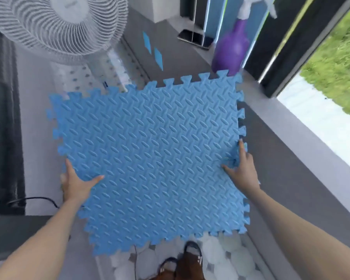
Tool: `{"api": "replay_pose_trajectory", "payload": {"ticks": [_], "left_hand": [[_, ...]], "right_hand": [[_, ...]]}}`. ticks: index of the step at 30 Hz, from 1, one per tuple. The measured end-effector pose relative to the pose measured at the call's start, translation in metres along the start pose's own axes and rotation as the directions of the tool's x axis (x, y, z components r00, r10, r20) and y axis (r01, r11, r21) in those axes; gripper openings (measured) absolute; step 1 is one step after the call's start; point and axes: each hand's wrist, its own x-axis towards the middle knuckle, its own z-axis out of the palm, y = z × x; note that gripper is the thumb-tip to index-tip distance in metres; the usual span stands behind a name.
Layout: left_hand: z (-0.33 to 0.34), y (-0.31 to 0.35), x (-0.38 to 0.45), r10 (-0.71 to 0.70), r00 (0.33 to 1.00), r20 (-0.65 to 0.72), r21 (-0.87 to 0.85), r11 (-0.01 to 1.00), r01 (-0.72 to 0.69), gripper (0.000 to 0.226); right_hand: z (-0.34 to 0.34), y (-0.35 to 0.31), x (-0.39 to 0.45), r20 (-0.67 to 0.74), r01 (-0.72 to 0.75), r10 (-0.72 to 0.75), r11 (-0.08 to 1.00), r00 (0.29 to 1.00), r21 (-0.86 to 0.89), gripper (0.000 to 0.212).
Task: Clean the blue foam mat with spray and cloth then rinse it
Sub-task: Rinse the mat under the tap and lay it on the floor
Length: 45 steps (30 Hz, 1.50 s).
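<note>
blue foam mat [150, 154] held at both side edges, left hand [75, 183] and right hand [243, 168] each in a closed grip, purple spray bottle [231, 47] beyond.

Grey ledge [287, 158] along the window.
Carrying a purple spray bottle [230, 51] at the far end, two phones [194, 38] beyond.

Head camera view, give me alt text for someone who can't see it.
Two bare hands hold a blue foam mat with jigsaw edges above the floor, the left hand gripping its left edge and the right hand its right edge. Beyond it stand a purple spray bottle and a white fan.
</note>
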Motion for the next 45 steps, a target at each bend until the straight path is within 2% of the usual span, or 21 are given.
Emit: {"api": "replay_pose_trajectory", "payload": {"ticks": [4,7,10,14,19,24,28,33,36,38,41,45], "left_hand": [[0.05,-0.077,0.032,-0.158,0.987,0.003,0.051,0.986,0.158,0.125],[0.103,-0.129,0.058,-0.192,0.981,-0.006,0.071,0.979,0.192,0.124],[0.167,-0.188,0.091,-0.185,0.983,0.008,0.078,0.98,0.183,0.125],[0.256,-0.265,0.122,-0.212,0.972,0.099,0.112,0.973,0.201,0.127],[0.355,-0.346,0.14,-0.247,0.948,0.199,0.179,0.961,0.212,0.126],[0.43,-0.392,0.152,-0.268,0.931,0.247,0.309,0.933,0.186,0.121],[0.461,-0.418,0.171,-0.238,0.933,0.269,0.353,0.926,0.135,0.126],[0.48,-0.426,0.179,-0.267,0.925,0.272,0.375,0.914,0.153,0.114],[0.478,-0.415,0.17,-0.274,0.922,0.273,0.415,0.899,0.144,0.113],[0.468,-0.392,0.156,-0.271,0.913,0.306,0.473,0.875,0.101,0.109],[0.438,-0.339,0.122,-0.23,0.895,0.381,0.521,0.854,-0.003,0.103],[0.374,-0.246,0.066,-0.139,0.874,0.466,0.458,0.883,-0.104,0.085]], "right_hand": [[0.086,0.03,0.038,0.091,0.066,-0.059,0.995,0.994,-0.075,0.107],[0.151,0.07,0.078,0.168,0.102,-0.08,0.986,0.983,-0.131,0.107],[0.224,0.116,0.115,0.219,0.102,-0.066,0.982,0.974,-0.159,0.103],[0.313,0.181,0.152,0.243,0.072,-0.017,0.973,0.97,-0.218,0.1],[0.394,0.263,0.192,0.3,0.063,0.04,0.944,0.953,-0.325,0.103],[0.455,0.328,0.219,0.296,-0.032,0.15,0.93,0.943,-0.367,0.109],[0.489,0.366,0.232,0.301,-0.005,0.127,0.927,0.945,-0.375,0.107],[0.512,0.384,0.245,0.332,0.047,0.097,0.915,0.938,-0.4,0.106],[0.511,0.38,0.236,0.416,0.146,0.101,0.841,0.904,-0.521,0.109],[0.503,0.37,0.219,0.445,0.164,0.124,0.816,0.887,-0.554,0.11],[0.468,0.336,0.182,0.478,0.145,0.137,0.85,0.868,-0.507,0.107],[0.386,0.274,0.121,0.507,0.098,0.17,0.882,0.845,-0.46,0.097]]}}
